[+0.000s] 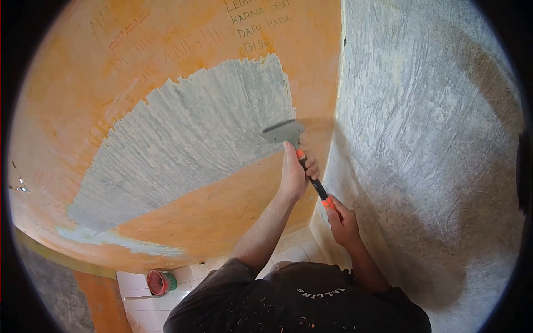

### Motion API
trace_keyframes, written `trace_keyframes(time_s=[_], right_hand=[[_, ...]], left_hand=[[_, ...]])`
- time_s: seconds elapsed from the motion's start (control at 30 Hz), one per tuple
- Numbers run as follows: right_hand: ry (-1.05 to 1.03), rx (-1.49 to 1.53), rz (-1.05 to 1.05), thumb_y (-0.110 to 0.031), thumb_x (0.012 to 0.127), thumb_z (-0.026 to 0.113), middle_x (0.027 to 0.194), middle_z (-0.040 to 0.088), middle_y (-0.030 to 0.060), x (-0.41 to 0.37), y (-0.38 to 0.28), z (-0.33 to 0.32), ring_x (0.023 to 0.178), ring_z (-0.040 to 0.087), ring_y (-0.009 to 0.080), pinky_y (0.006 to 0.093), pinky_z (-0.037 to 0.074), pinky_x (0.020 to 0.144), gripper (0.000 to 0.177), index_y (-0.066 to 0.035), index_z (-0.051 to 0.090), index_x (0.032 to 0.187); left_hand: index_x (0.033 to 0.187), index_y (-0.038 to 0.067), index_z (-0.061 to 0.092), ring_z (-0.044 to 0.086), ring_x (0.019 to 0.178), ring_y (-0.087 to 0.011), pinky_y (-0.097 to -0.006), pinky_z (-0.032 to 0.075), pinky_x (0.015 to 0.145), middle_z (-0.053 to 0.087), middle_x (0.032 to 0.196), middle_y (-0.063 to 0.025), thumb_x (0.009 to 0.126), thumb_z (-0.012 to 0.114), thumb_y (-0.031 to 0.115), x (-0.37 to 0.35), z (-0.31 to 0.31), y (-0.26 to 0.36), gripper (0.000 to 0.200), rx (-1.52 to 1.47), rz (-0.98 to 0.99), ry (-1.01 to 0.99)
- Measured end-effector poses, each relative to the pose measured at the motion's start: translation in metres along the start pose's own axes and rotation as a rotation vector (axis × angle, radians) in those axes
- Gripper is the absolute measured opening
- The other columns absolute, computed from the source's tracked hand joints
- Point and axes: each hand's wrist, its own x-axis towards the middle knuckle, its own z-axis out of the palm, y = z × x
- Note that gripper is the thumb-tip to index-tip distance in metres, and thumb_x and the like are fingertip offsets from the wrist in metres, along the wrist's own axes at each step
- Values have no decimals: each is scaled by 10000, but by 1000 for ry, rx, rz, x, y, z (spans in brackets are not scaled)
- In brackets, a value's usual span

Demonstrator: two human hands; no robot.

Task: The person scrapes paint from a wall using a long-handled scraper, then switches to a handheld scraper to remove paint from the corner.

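Observation:
A wall scraper (284, 132) with a wide grey blade and a black-and-orange handle leans against the orange wall (222, 202). Its blade lies at the right end of a scraped grey patch (183, 133), beside orange paint. My left hand (296, 173) is closed around the upper handle, its thumb stretched toward the blade. Lower down, my right hand (343, 223) grips the orange end of the same handle. Part of the handle is hidden behind my left fingers.
To the right, a rough grey wall (422, 139) meets the orange one in a corner. Below left, a red-and-green bucket (161, 283) stands on white floor tiles (141, 316), with a pale stick (141, 297) near it. Handwriting covers the upper orange paint.

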Motion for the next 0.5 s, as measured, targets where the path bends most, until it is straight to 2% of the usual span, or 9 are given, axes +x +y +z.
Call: trace_keyframes(time_s=[0.1, 0.17, 0.23, 0.3, 0.4, 0.5], right_hand=[[48, 0, -111, -211, 976, 557, 669, 460, 20, 8, -4, 1, 615, 415, 59, 244, 377, 565, 417, 18, 546, 1323], [42, 39, -86, -218, 975, 561, 678, 468, 15, 19, -28, -1, 622, 424, 60, 243, 384, 573, 421, 21, 548, 1321], [18, 59, -55, -226, 979, 563, 713, 508, 5, 17, -42, -7, 647, 454, 61, 243, 410, 598, 425, 37, 551, 1312], [8, 25, -50, -222, 981, 559, 720, 514, 1, 5, -15, -6, 655, 460, 61, 241, 414, 604, 423, 42, 549, 1312], [19, -7, -98, -216, 986, 554, 730, 522, -6, 9, -11, -5, 665, 465, 61, 239, 417, 609, 420, 49, 545, 1312], [34, 29, -129, -214, 987, 554, 731, 519, -11, 20, -43, -5, 663, 460, 58, 234, 410, 602, 417, 52, 546, 1309]], left_hand=[[621, 152, 304, 275, 500, -112, -267, 274, 492, 229, 571, 48, 932, 158, 762, 7, 4, 7, 699, 14, -12, 18], [634, 153, 311, 284, 510, -108, -266, 278, 494, 241, 582, 47, 940, 180, 749, 11, 22, 29, 682, 0, 64, -52], [633, 154, 308, 283, 509, -109, -267, 277, 493, 238, 581, 48, 942, 182, 746, 5, 24, 26, 679, -43, 50, 11], [683, 146, 343, 280, 504, -109, -268, 279, 491, 256, 593, 45, 945, 209, 738, 0, 21, 21, 662, -140, -3, 96], [694, 146, 352, 275, 500, -110, -266, 275, 490, 255, 584, 45, 942, 217, 743, 0, 4, 5, 661, -76, -13, 41], [642, 154, 325, 273, 496, -113, -268, 266, 488, 233, 556, 48, 935, 192, 756, 9, 36, 46, 683, -47, 64, 13]])
